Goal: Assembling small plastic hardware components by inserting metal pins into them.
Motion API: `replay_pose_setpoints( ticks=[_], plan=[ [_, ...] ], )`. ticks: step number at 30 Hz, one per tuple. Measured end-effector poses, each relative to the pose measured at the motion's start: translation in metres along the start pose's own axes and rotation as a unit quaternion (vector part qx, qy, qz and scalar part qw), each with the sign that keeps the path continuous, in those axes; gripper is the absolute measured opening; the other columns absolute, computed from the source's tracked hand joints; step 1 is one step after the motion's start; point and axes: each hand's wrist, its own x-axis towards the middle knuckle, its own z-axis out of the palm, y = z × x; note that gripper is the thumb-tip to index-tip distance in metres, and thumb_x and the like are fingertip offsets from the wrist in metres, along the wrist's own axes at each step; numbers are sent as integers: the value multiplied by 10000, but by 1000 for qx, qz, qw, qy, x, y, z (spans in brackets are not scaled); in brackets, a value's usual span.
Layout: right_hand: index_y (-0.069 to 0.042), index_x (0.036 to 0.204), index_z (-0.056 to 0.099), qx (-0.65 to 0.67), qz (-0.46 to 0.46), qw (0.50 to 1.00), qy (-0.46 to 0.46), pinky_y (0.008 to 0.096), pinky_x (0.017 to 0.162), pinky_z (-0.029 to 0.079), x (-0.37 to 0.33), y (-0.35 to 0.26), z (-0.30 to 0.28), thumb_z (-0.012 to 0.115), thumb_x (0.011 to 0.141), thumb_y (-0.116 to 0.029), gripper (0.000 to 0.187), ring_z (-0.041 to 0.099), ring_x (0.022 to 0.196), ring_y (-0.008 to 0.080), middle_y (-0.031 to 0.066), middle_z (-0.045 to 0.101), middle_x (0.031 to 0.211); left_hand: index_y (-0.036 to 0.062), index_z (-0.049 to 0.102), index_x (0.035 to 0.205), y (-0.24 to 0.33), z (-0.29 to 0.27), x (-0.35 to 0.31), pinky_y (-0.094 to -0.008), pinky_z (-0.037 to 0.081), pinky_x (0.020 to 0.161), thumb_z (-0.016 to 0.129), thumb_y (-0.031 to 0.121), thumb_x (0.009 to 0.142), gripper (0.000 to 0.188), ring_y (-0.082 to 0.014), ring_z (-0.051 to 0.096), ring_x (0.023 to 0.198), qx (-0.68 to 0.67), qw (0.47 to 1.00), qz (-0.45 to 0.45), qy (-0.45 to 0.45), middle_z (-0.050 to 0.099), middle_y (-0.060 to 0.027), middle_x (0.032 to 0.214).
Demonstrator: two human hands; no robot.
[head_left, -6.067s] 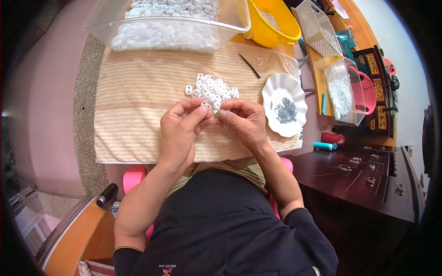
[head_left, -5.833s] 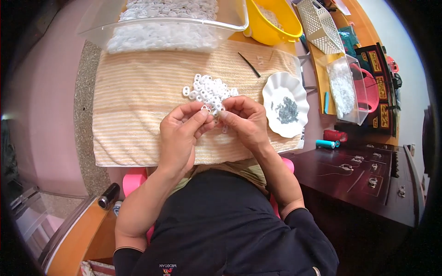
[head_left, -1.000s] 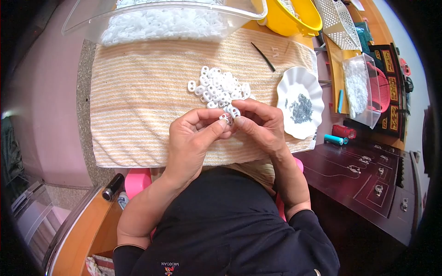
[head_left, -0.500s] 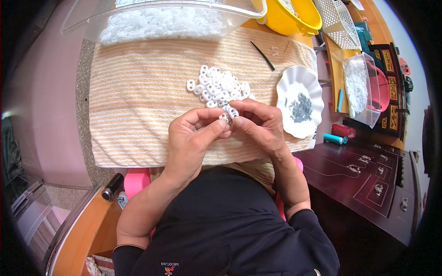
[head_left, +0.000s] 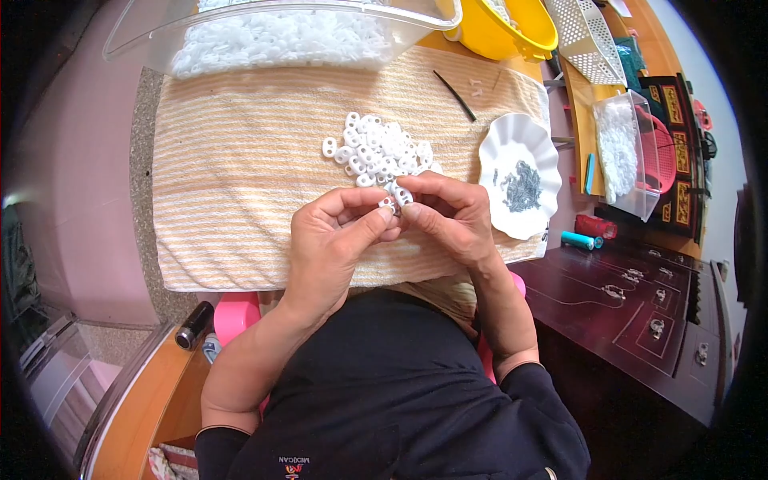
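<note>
Left hand (head_left: 332, 236) and right hand (head_left: 452, 216) pinch white links (head_left: 403, 194); a far clear bin (head_left: 418, 30) holds white pieces (head_left: 280, 44), the right dish (head_left: 514, 132) grey slivers (head_left: 524, 189).

Over a striped towel (head_left: 232, 176), the left hand (head_left: 328, 236) and right hand (head_left: 454, 214) pinch small white pieces (head_left: 403, 196) at a pile's (head_left: 380, 146) near side, left of a scalloped dish (head_left: 512, 134).

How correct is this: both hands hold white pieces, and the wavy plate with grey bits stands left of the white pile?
Wrong side: the head view shows the wavy plate with grey bits right of the white pile. The left hand and right hand hold white pieces.
</note>
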Motion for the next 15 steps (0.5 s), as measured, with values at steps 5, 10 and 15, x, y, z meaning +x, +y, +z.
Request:
replay_pose_setpoints(
  ticks=[5,10,15],
  plan=[
    [65,1164,603,23,-5,1000,-18,235,756,474,1,-5,4,621,863,56,301,602,864,125,94,634,957,-65,622,1038,-3,-2,0,-229,547,733,640,7,870,184,-128,655,789,8,1000,2,-1,680,-125,922],
    [62,1158,608,13,-8,1000,-14,229,749,466,0,-3,4,630,858,53,300,595,864,117,87,630,946,-65,623,1041,-3,-1,-1,-230,547,722,641,7,869,188,-127,653,774,7,1000,3,4,681,-126,915],
    [63,1157,608,10,-4,1000,-14,230,751,470,0,-4,4,630,860,50,298,597,867,118,86,629,949,-63,625,1041,-3,-1,0,-231,550,720,645,10,867,190,-129,654,767,2,1000,0,6,681,-125,915]
  ],
)
